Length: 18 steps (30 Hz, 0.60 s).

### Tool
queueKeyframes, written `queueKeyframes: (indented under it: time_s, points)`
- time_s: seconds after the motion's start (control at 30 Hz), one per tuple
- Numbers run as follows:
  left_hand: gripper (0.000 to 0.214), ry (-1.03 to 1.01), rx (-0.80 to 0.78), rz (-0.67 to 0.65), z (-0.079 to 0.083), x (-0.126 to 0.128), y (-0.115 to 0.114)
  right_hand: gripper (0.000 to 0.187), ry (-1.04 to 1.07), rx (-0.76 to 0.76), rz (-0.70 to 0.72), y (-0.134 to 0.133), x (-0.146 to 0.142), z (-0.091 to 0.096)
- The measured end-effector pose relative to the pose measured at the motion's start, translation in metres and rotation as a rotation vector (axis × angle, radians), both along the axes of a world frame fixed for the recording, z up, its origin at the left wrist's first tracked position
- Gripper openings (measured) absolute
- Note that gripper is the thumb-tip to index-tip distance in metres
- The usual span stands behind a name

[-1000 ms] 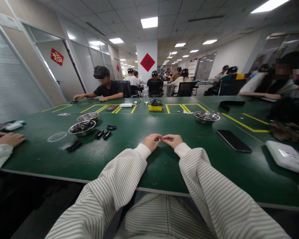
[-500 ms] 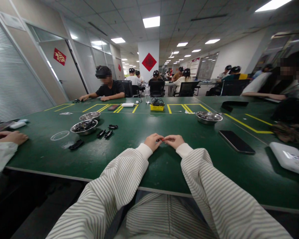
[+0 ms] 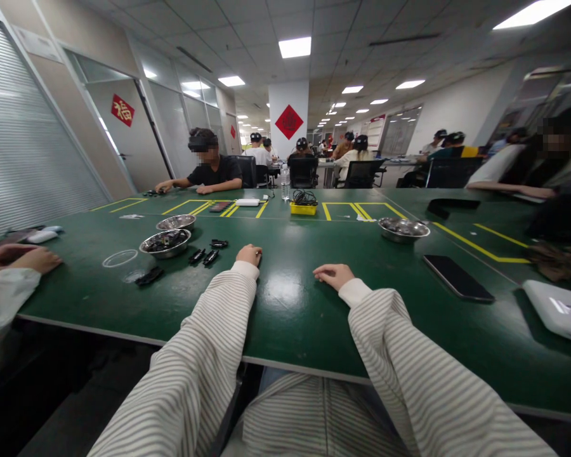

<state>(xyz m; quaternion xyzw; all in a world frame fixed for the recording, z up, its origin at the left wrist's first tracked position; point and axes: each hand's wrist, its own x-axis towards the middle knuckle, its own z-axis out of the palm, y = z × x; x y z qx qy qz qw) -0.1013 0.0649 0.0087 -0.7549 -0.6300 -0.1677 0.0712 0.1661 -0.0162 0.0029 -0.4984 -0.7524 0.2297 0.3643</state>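
Note:
My left hand (image 3: 250,254) is just above the table or resting on it, fingers curled in. Whatever it may hold is hidden by the hand. To its left lie several small black plastic parts (image 3: 210,258). My right hand (image 3: 334,276) is farther right, its fingertips drawn together and pointing left; anything between them is too small to make out. A wide gap of green tabletop (image 3: 285,324) separates the two hands. Beyond the black parts stands a steel bowl (image 3: 145,248) filled with more black pieces, with a second steel bowl (image 3: 171,219) behind it.
Another steel bowl (image 3: 421,236) with contents stands at the right, near a phone (image 3: 458,277) and a white case (image 3: 559,311). A yellow box (image 3: 303,209) of cables and a bottle (image 3: 285,184) are ahead. At far left is a co-worker's hand (image 3: 40,259); others sit around.
My hands were together, fingers meeting at a small dark and red thing. Now they are apart: the left has moved left towards the black parts, while the right has barely moved.

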Motion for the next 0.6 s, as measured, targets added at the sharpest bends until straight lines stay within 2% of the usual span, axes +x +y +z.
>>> queueKeyframes:
  time_s: [0.1, 0.3, 0.47, 0.6]
  points:
    - [0.026, 0.029, -0.043, 0.097, -0.002, -0.017, 0.008, 0.019, 0.009, 0.004, -0.001, 0.0, 0.0, 0.0]
    - [0.028, 0.054, -0.053, 0.116, -0.003, -0.018, 0.009, 0.019, 0.004, 0.004, -0.007, -0.001, -0.001, 0.001]
    - [0.04, 0.059, -0.061, 0.167, 0.001, -0.017, -0.003, 0.019, -0.008, -0.005, -0.003, -0.002, -0.001, 0.002]
    - [0.039, 0.096, -0.088, 0.182, 0.003, -0.025, -0.02, 0.019, -0.026, -0.005, -0.012, -0.003, -0.002, 0.004]
